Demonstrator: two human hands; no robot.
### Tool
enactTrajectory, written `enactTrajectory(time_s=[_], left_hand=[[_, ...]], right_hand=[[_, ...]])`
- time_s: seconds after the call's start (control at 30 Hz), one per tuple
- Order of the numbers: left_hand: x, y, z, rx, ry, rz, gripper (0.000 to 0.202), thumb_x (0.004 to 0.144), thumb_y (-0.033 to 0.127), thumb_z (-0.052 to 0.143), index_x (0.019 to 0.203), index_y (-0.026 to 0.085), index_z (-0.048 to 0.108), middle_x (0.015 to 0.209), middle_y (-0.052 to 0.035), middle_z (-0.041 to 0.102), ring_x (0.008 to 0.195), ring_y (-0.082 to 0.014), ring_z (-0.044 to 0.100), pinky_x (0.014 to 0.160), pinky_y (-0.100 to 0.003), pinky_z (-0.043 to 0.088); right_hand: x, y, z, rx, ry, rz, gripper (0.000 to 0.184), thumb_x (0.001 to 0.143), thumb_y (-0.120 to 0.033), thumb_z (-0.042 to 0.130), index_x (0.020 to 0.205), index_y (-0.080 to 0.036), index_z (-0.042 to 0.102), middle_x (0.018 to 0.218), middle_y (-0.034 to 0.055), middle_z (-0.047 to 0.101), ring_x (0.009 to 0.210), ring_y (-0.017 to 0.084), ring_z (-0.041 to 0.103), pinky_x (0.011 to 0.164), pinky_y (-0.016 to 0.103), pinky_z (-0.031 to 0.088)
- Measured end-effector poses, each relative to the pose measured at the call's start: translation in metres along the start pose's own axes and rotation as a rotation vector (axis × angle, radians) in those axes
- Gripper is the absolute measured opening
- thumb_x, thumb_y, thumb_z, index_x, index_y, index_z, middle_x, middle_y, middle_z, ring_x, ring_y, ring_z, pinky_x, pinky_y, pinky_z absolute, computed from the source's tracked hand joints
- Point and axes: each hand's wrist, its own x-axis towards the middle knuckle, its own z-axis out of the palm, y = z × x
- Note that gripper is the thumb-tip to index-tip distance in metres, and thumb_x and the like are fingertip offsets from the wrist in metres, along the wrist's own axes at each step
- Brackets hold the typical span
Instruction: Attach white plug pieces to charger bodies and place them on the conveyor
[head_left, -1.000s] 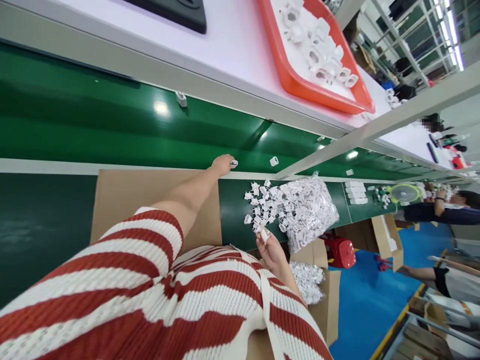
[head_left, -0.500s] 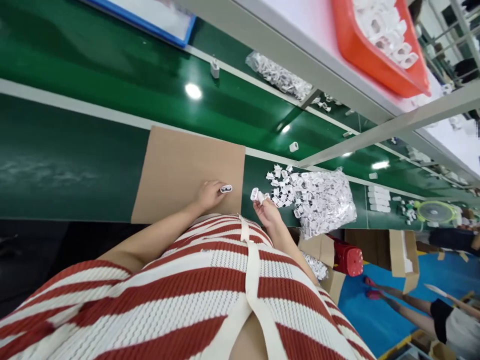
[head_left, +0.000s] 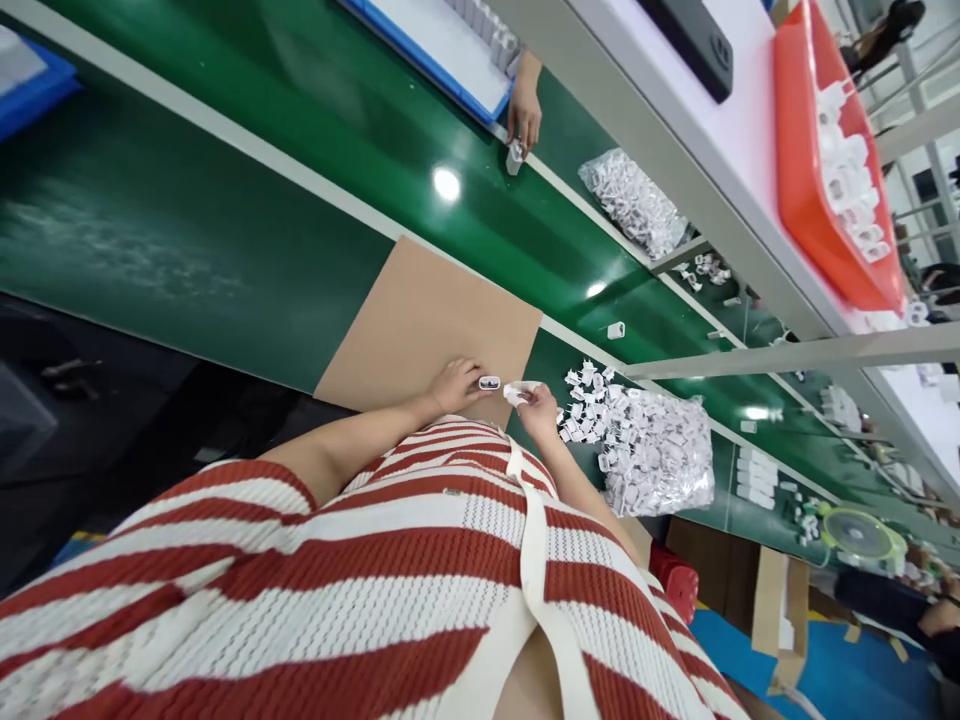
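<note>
My left hand (head_left: 459,386) is closed around a white charger housing (head_left: 489,383), its open oval end facing right. Just to the right, the fingers of my right hand (head_left: 540,408) pinch a white plastic part (head_left: 519,391), blurred by motion. A small gap lies between the two pieces. Both hands are over the right side of a brown cardboard sheet (head_left: 420,320). Beside my right hand lies a pile of loose white plug parts (head_left: 589,400), spilling from a clear plastic bag (head_left: 660,450) full of them.
Across the green belt (head_left: 337,170), a co-worker's hand (head_left: 525,112) grips a white charger (head_left: 514,158) near a blue-edged tray (head_left: 442,75). Another white housing (head_left: 616,330) sits on the belt. A metal shelf bar (head_left: 795,355) crosses at right, below an orange bin (head_left: 802,170).
My view has tilted and shifted. My right hand has brought its white part closer to the housing in my left hand. A co-worker's hand has appeared and taken hold of the charger across the belt.
</note>
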Motion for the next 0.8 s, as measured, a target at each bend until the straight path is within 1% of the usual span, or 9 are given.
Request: enactTrajectory(time_s=[0.07,0.13,0.23,0.27,0.33,0.43,0.57,0.7,0.8], left_hand=[[0.001,0.0,0.0,-0.004,-0.018,0.013,0.041,0.096,0.051,0.063,0.123,0.021,0.073,0.127,-0.0139,0.066,0.124,-0.0311,0.056,0.111,-0.049,0.041],[0.002,0.001,0.0,-0.014,-0.032,0.025,0.04,0.097,0.05,0.062,0.122,0.021,0.073,0.125,-0.0141,0.066,0.125,-0.0316,0.055,0.112,-0.05,0.04],[0.003,0.001,0.0,-0.019,-0.037,0.02,0.039,0.098,0.048,0.061,0.122,0.02,0.074,0.125,-0.0149,0.066,0.125,-0.0323,0.054,0.111,-0.051,0.04],[0.003,0.001,0.0,-0.02,-0.039,0.016,0.039,0.098,0.048,0.06,0.121,0.02,0.074,0.125,-0.015,0.066,0.124,-0.0324,0.054,0.111,-0.051,0.04],[0.003,0.001,0.001,-0.022,-0.038,0.005,0.039,0.097,0.047,0.06,0.12,0.02,0.074,0.124,-0.0146,0.066,0.123,-0.0323,0.055,0.109,-0.05,0.041],[0.004,0.001,0.001,-0.027,-0.036,0.0,0.037,0.098,0.047,0.058,0.117,0.02,0.076,0.122,-0.014,0.066,0.121,-0.0317,0.055,0.108,-0.049,0.041],[0.005,0.001,0.0,-0.027,-0.037,0.018,0.036,0.098,0.047,0.058,0.114,0.02,0.076,0.12,-0.0139,0.067,0.12,-0.0317,0.054,0.107,-0.049,0.041],[0.005,0.001,0.001,-0.027,-0.015,0.028,0.037,0.098,0.048,0.058,0.115,0.019,0.076,0.119,-0.014,0.067,0.12,-0.0315,0.055,0.107,-0.048,0.041],[0.005,0.002,0.001,-0.029,-0.012,0.019,0.036,0.097,0.047,0.059,0.114,0.02,0.076,0.12,-0.0139,0.067,0.12,-0.0314,0.055,0.107,-0.049,0.041]], right_hand=[[0.006,-0.005,0.001,-0.122,-0.02,-0.035,0.018,0.07,-0.006,0.071,0.081,-0.021,0.071,0.103,0.0043,0.069,0.108,0.02,0.061,0.1,0.032,0.048],[0.012,-0.01,0.003,-0.361,-0.081,-0.115,0.018,0.073,-0.005,0.068,0.079,-0.021,0.071,0.107,0.0072,0.066,0.117,0.024,0.055,0.104,0.034,0.044],[0.018,-0.017,0.011,-0.88,-0.243,-0.332,0.02,0.082,-0.006,0.06,0.088,-0.02,0.073,0.111,0.0113,0.064,0.113,0.027,0.054,0.099,0.035,0.044],[0.021,-0.018,0.014,-1.018,-0.29,-0.397,0.021,0.085,-0.007,0.058,0.092,-0.02,0.074,0.112,0.0123,0.064,0.111,0.027,0.054,0.096,0.036,0.044],[0.025,-0.02,0.019,-1.166,-0.344,-0.471,0.022,0.089,-0.009,0.056,0.097,-0.019,0.074,0.113,0.0135,0.064,0.107,0.027,0.055,0.092,0.035,0.044],[0.03,-0.021,0.023,-1.249,-0.379,-0.504,0.021,0.092,-0.012,0.057,0.099,-0.02,0.075,0.113,0.0139,0.065,0.107,0.028,0.055,0.09,0.035,0.044],[0.03,-0.019,0.022,-1.269,-0.407,-0.512,0.023,0.092,-0.011,0.055,0.101,-0.019,0.075,0.116,0.0152,0.065,0.107,0.029,0.055,0.091,0.037,0.043],[0.028,-0.018,0.019,-1.304,-0.389,-0.528,0.026,0.091,-0.011,0.055,0.106,-0.019,0.075,0.116,0.0144,0.065,0.106,0.029,0.056,0.09,0.035,0.043],[0.029,-0.014,0.018,-1.341,-0.385,-0.544,0.027,0.09,-0.011,0.055,0.106,-0.018,0.076,0.114,0.0142,0.066,0.106,0.028,0.057,0.089,0.034,0.043]])
